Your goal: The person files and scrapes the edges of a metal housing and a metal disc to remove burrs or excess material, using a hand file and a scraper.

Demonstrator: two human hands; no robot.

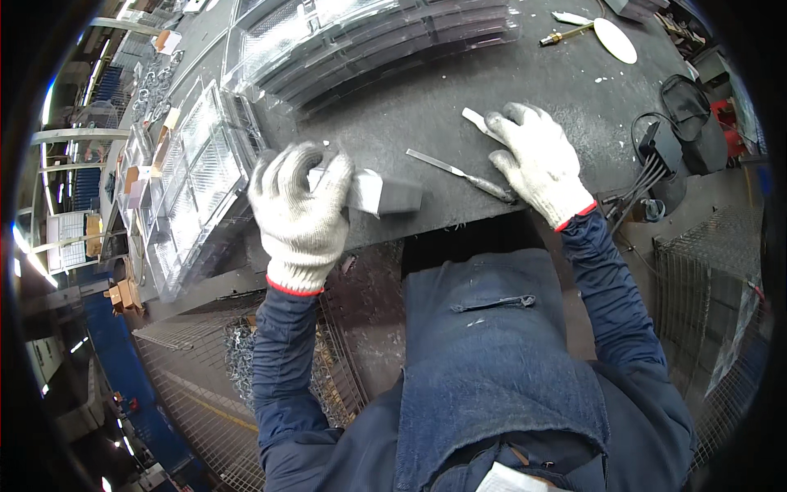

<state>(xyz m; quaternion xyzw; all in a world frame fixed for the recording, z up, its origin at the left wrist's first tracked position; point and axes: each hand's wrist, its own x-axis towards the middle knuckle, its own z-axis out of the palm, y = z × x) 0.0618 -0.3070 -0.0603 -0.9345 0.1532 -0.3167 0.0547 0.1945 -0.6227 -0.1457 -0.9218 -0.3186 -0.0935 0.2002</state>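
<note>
My left hand [303,205], in a white knit glove with a red cuff edge, has its fingers curled over one end of a small grey block [400,197] with a white patch on it. The block lies near the front edge of the dark workbench [385,107]. My right hand [541,160], gloved alike, closes on a slim white stick [474,120] that points away to the upper left; its far end is hidden under the fingers. Between the hands lies a flat, file-like metal tool [455,172], its dark handle beside my right wrist.
Stacked clear plastic trays [369,57] stand at the back, and more clear trays [201,176] lean at the left. A white oval disc [615,41] and a brass-coloured tool [561,35] lie far right. Black cables [648,168] hang at the right edge. Wire mesh baskets [705,262] flank me below.
</note>
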